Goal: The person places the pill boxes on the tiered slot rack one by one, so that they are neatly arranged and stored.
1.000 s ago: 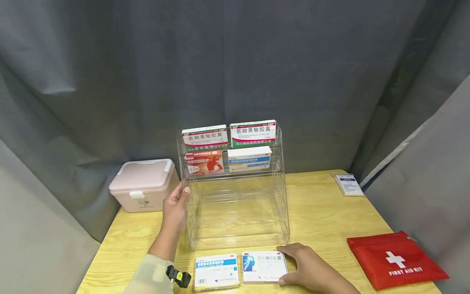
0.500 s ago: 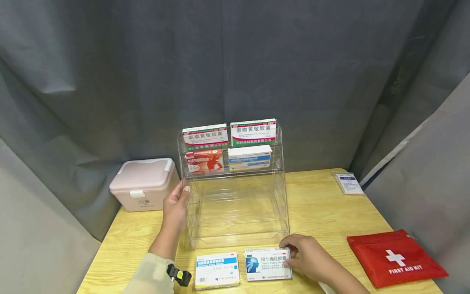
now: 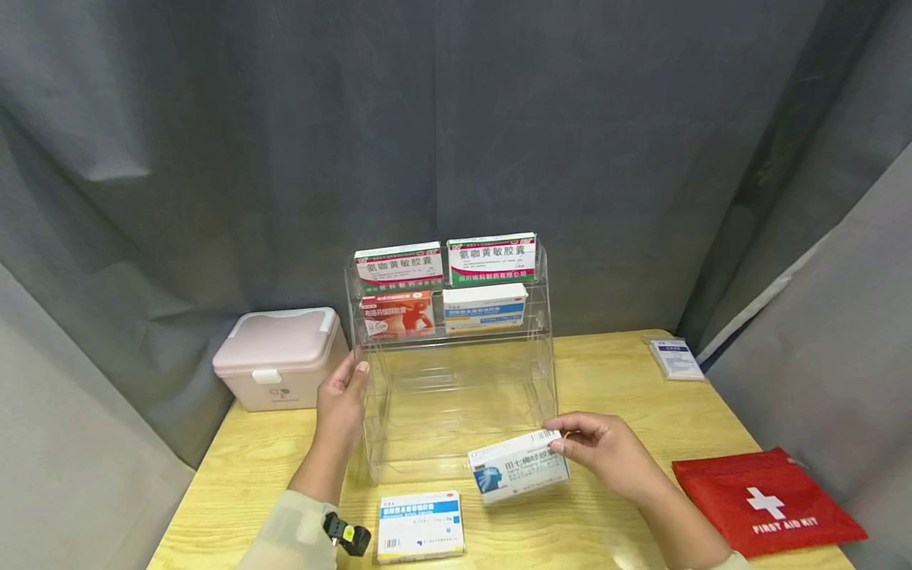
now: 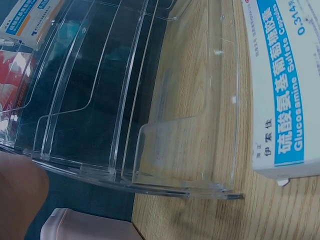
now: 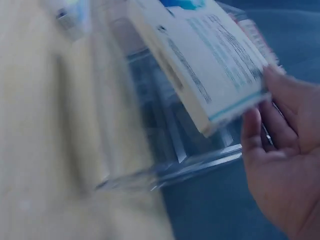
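Observation:
My right hand [image 3: 602,451] pinches the right end of a white medicine box [image 3: 520,467] with a blue head picture, lifted and tilted in front of a clear acrylic display rack [image 3: 456,412]. The right wrist view shows the same medicine box [image 5: 205,60] blurred, between thumb and fingers. My left hand [image 3: 342,404] grips the left side panel of the rack. Its upper two tiers bear two green-and-red boxes [image 3: 492,259], a red box [image 3: 397,315] and a white-and-blue box [image 3: 484,307]. Another white-and-blue medicine box [image 3: 420,526] lies flat on the table before the rack.
A pink lidded case [image 3: 276,360] stands left of the rack. On the right lie a red first aid pouch [image 3: 769,500] and, farther back, a small white packet [image 3: 677,359]. A grey curtain [image 3: 442,119] hangs behind the wooden table [image 3: 620,396].
My right hand has picked up the medicine box with the head picture from the table and raised it toward the rack, tilting it. My left hand stays on the rack.

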Motion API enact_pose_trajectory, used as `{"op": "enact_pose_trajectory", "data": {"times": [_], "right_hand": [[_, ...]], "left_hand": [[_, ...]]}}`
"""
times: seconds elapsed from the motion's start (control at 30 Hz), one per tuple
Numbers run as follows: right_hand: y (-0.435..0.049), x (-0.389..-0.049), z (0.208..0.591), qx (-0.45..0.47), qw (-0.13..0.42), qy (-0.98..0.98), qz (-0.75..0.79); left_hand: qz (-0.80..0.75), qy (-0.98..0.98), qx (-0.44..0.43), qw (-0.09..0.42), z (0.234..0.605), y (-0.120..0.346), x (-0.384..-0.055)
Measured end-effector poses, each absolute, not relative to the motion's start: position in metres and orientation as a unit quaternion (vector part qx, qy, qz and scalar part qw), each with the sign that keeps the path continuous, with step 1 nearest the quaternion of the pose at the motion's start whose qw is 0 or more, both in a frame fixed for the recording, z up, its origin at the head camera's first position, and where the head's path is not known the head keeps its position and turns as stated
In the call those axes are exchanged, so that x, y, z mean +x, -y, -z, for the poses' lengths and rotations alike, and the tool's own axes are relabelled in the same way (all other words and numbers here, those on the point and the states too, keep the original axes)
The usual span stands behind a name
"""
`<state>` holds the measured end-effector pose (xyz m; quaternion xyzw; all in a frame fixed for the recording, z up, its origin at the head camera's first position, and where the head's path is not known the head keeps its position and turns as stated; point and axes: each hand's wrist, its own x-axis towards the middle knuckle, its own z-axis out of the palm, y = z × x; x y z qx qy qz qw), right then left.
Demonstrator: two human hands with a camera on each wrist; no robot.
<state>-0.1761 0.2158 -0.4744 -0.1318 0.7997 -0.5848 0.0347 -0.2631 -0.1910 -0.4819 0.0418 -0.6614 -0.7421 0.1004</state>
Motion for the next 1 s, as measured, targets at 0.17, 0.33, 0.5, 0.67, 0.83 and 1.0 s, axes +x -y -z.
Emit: {"op": "enact_pose_trajectory", "data": {"times": [0.17,0.33,0.5,0.67,0.83,1.0], "right_hand": [[-0.197,-0.190,0.443,-0.097,-0.065,-0.794,0.596],[-0.174,-0.205,0.421,-0.088,-0.116,-0.789,0.596],[-0.149,-0.221,0.408,-0.094,-0.161,-0.764,0.618],[-0.122,-0.241,0.410,-0.122,-0.216,-0.761,0.600],[-0.100,-0.253,0.419,-0.131,-0.241,-0.790,0.548],[-0.082,-0.261,0.431,-0.113,-0.222,-0.789,0.561]], "left_hand": [[0.737,0.667,0.046,0.102,0.485,0.192,-0.262],[0.742,0.662,0.038,0.097,0.484,0.193,-0.261],[0.748,0.656,0.036,0.095,0.484,0.192,-0.263],[0.748,0.654,0.037,0.101,0.485,0.193,-0.265],[0.750,0.652,0.033,0.106,0.484,0.192,-0.265],[0.749,0.653,0.035,0.109,0.483,0.191,-0.264]]}}
